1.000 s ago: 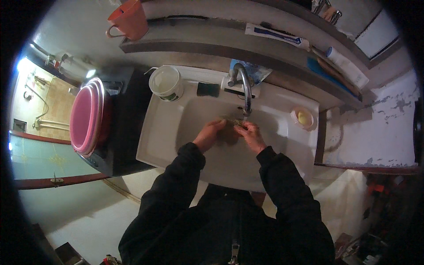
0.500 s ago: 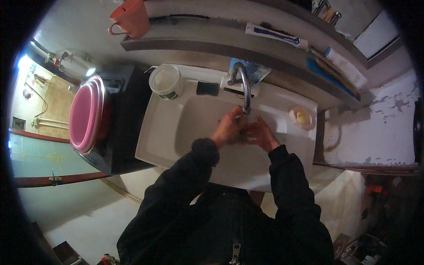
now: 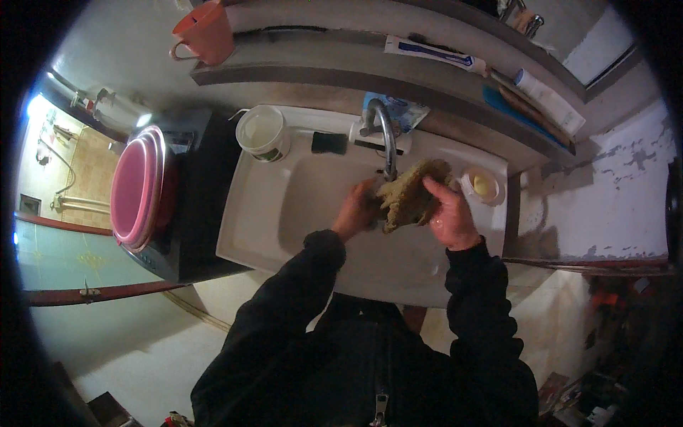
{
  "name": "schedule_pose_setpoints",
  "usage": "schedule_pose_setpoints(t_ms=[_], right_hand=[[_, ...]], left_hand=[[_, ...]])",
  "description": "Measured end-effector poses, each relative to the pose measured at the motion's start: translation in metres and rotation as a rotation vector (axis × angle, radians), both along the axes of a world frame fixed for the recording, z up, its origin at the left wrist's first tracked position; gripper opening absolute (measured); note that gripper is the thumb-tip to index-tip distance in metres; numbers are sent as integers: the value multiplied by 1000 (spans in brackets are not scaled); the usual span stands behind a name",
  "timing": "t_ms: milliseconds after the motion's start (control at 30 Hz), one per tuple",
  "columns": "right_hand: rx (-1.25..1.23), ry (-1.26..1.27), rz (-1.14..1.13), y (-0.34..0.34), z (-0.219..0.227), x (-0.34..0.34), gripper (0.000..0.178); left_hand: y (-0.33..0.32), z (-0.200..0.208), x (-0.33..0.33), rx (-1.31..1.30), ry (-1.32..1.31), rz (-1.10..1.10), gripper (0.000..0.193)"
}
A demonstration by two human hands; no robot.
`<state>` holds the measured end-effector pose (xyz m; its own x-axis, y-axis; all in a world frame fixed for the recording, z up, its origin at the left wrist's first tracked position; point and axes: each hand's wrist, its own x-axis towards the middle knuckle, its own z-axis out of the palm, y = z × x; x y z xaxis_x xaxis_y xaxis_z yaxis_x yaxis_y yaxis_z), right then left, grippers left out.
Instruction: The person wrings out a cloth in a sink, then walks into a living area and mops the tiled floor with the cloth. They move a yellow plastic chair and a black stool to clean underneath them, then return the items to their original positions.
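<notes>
My right hand (image 3: 453,217) is closed on a yellowish-brown, rough-textured cloth (image 3: 411,198), thumb lying on top and the other fingers mostly hidden beneath it. The cloth is bunched, with a ragged edge, and hangs over the white sink (image 3: 306,192) just right of the faucet's spout. My left hand (image 3: 356,211) is close to the cloth's left edge, below the chrome faucet (image 3: 388,139). Its fingers are dim and partly hidden, so whether they touch the cloth is unclear.
On the sink's rim are a white bucket (image 3: 262,134), a dark green scouring pad (image 3: 329,143) and a dish with yellowish soap (image 3: 482,186). Pink basins (image 3: 135,188) stand on a black appliance at left. A shelf (image 3: 320,75) above holds an orange mug (image 3: 204,34) and a toothpaste tube (image 3: 435,54).
My hands were close together under the faucet and have moved apart, the right one farther right. The yellowish-brown cloth, not visible before, now shows in my right hand.
</notes>
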<state>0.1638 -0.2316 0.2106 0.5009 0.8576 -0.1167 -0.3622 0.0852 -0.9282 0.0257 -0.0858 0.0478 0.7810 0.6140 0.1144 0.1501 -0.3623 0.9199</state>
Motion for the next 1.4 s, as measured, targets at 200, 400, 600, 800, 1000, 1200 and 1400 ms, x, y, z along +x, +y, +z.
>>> schedule_pose_setpoints(t_ms=[200, 400, 600, 800, 1000, 1200, 1400], right_hand=[[-7, 44, 10, -30, 35, 27, 24], [-873, -385, 259, -36, -100, 52, 49], [-480, 763, 34, -25, -179, -8, 51], [20, 634, 119, 17, -157, -41, 43], [-203, 806, -28, 29, -134, -47, 37], [-64, 794, 219, 15, -124, -27, 40], [3, 382, 103, 36, -169, -26, 46]], left_hand=[[-5, 17, 8, -700, -139, -283, 43], [17, 35, -3, -686, -103, -190, 31], [-21, 57, -3, -809, -47, -315, 34], [3, 60, -14, -948, -223, 308, 43], [-16, 17, -22, -1523, -441, 76, 53], [-27, 22, 6, -402, -104, 158, 52], [-24, 41, 17, 356, 156, 79, 51]])
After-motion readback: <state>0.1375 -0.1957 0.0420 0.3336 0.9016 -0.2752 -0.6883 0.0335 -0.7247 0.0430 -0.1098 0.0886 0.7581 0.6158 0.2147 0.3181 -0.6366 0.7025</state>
